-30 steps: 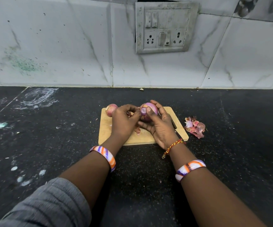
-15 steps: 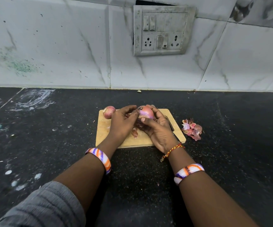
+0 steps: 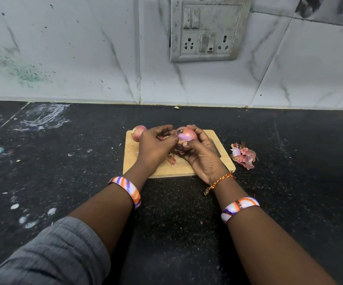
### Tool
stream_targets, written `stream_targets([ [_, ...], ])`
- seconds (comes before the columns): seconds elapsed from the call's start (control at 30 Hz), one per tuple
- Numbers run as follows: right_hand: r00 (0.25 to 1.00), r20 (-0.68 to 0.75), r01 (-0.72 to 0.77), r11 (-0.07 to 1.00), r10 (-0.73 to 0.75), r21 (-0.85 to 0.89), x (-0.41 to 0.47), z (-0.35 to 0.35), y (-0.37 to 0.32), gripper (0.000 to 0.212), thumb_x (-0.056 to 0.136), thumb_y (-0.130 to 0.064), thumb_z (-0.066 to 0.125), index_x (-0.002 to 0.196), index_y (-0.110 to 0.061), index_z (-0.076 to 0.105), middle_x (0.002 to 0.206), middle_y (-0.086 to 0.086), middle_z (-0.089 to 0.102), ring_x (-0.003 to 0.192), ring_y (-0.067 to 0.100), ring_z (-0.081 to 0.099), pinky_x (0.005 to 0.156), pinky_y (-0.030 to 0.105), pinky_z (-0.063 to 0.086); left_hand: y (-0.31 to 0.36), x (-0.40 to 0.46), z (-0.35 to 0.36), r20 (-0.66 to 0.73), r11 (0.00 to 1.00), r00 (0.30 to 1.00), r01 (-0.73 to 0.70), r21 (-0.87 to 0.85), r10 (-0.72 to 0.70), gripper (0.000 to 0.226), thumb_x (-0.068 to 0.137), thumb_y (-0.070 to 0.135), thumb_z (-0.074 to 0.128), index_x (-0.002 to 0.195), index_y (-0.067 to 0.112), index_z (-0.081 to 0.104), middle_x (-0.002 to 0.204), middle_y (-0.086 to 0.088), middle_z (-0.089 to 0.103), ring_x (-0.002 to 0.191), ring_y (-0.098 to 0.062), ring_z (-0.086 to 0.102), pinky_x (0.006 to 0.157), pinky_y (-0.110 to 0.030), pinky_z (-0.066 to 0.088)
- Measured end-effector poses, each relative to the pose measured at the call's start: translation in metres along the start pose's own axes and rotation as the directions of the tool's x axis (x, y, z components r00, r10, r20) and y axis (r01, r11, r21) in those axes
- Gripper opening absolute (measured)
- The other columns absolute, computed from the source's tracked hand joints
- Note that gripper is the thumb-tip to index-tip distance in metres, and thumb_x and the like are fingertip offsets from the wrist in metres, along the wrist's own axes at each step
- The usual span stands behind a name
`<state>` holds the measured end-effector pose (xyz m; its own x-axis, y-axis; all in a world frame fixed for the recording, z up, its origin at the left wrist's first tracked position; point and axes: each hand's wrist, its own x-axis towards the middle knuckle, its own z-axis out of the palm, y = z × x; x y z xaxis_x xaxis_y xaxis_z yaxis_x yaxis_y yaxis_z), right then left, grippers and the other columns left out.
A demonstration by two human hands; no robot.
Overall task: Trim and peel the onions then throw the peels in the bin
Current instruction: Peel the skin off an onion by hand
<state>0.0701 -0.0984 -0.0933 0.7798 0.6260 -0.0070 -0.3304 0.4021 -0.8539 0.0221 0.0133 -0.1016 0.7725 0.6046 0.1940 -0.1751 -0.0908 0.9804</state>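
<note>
The right hand (image 3: 204,159) holds the round pink onion (image 3: 186,134) above the pale wooden board (image 3: 224,153). The left hand (image 3: 156,147) seems to pinch loose skin. Pull slowly, so peels come off whole.

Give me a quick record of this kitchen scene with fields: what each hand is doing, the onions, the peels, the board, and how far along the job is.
left hand: pinching a bit of skin at the held onion
right hand: grip curled round the held onion
held onion: above the board, partly peeled
second onion: on the board's far left corner
peel pile: on the counter, right of the board
loose peel: on the board, under the hands
cutting board: wooden, on the black counter
bin: not in view
progress: peeling under way, peels not yet binned
</note>
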Motion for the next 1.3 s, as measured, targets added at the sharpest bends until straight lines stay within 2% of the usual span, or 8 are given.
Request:
stream_targets([
  [0.1, 1.000, -0.007, 0.005, 1.000, -0.005, -0.024, -0.0006, 0.0008, -0.0007, 0.043, 0.081, 0.020, 0.042, 0.102, -0.016, 0.055, 0.110, 0.011, 0.055, 0.096, 0.025, 0.056, 0.089, 0.041, 0.048, -0.0015, 0.0022, -0.0013, -0.021, 1.000, 1.000, -0.002, 0.003, 0.002, 0.034, 0.077, -0.002, 0.065, 0.111, 0.000, 0.060, 0.092, -0.003, 0.065, 0.070, -0.002, 0.065, 0.055, -0.009, 0.050],
  [0.23, 1.000, -0.001, -0.023, 0.998, 0.023, 0.063, -0.0018, 0.0023, -0.0018, 0.036, 0.084, 0.015, 0.041, 0.098, -0.014, 0.056, 0.106, 0.014, 0.056, 0.086, 0.027, 0.059, 0.068, 0.034, 0.057, -0.0048, 0.0065, -0.0028, -0.091, 1.000, 0.996, 0.002, 0.026, 0.001, 0.033, 0.077, -0.005, 0.061, 0.109, 0.001, 0.062, 0.080, 0.000, 0.064, 0.074, -0.011, 0.061, 0.068, -0.021, 0.053],
  [0.53, 1.000, -0.016, -0.020, 0.994, 0.022, 0.104, -0.0013, 0.0014, -0.0012, 0.037, 0.084, 0.014, 0.036, 0.099, -0.014, 0.054, 0.098, 0.013, 0.059, 0.061, 0.015, 0.064, 0.069, 0.033, 0.057, 0.0028, -0.0015, -0.0003, 0.077, 0.994, 0.996, -0.042, 0.097, 0.035, 0.024, 0.081, 0.004, 0.062, 0.105, 0.007, 0.067, 0.092, -0.006, 0.069, 0.074, -0.008, 0.064, 0.068, -0.024, 0.056],
  [0.63, 1.000, -0.007, -0.026, 0.998, 0.027, 0.061, -0.0027, 0.0025, -0.0018, 0.038, 0.083, 0.016, 0.035, 0.099, -0.014, 0.055, 0.100, 0.013, 0.057, 0.071, 0.019, 0.061, 0.071, 0.033, 0.057, 0.0036, -0.0023, -0.0012, 0.058, 0.999, 0.998, -0.008, 0.054, 0.005, 0.022, 0.079, 0.001, 0.062, 0.100, 0.005, 0.068, 0.087, -0.011, 0.069, 0.063, -0.010, 0.064, 0.057, -0.025, 0.055],
  [0.87, 0.999, -0.043, -0.009, 0.994, 0.013, 0.107, -0.0019, 0.0026, -0.0004, 0.040, 0.083, 0.018, 0.036, 0.098, -0.014, 0.055, 0.105, 0.015, 0.055, 0.082, 0.025, 0.059, 0.070, 0.034, 0.057, 0.0021, -0.0010, -0.0006, -0.010, 0.995, 1.000, -0.023, 0.093, 0.024, 0.018, 0.076, 0.001, 0.065, 0.092, 0.008, 0.069, 0.088, -0.009, 0.070, 0.066, -0.006, 0.063, 0.065, -0.023, 0.055],
  [1.0, 0.999, -0.042, -0.007, 0.993, 0.012, 0.117, 0.0004, -0.0008, 0.0010, 0.041, 0.083, 0.019, 0.038, 0.101, -0.014, 0.054, 0.107, 0.014, 0.057, 0.087, 0.025, 0.059, 0.081, 0.040, 0.051, 0.0020, -0.0014, -0.0008, 0.011, 0.997, 0.999, -0.039, 0.067, 0.038, 0.008, 0.080, 0.011, 0.068, 0.079, 0.019, 0.064, 0.077, 0.001, 0.066, 0.052, -0.002, 0.061, 0.050, -0.022, 0.050],
  [1.13, 1.000, -0.027, 0.012, 0.998, -0.010, 0.067, 0.0000, 0.0003, 0.0005, 0.030, 0.086, 0.010, 0.049, 0.102, -0.015, 0.054, 0.105, 0.009, 0.059, 0.091, 0.021, 0.060, 0.082, 0.038, 0.051, 0.0006, -0.0003, -0.0015, 0.030, 0.993, 0.998, -0.052, 0.106, 0.049, 0.008, 0.078, 0.018, 0.070, 0.077, 0.022, 0.064, 0.081, -0.005, 0.067, 0.065, -0.015, 0.062, 0.063, -0.034, 0.054],
  [1.3, 0.999, -0.043, 0.031, 0.993, -0.027, 0.112, 0.0032, -0.0022, 0.0034, 0.026, 0.086, 0.005, 0.052, 0.104, -0.014, 0.054, 0.123, 0.017, 0.053, 0.101, 0.026, 0.058, 0.083, 0.044, 0.051, 0.0027, -0.0019, -0.0007, 0.034, 0.991, 0.997, -0.071, 0.113, 0.068, 0.008, 0.081, 0.011, 0.066, 0.076, 0.008, 0.062, 0.063, 0.008, 0.063, 0.044, -0.003, 0.059, 0.045, -0.017, 0.048],
])
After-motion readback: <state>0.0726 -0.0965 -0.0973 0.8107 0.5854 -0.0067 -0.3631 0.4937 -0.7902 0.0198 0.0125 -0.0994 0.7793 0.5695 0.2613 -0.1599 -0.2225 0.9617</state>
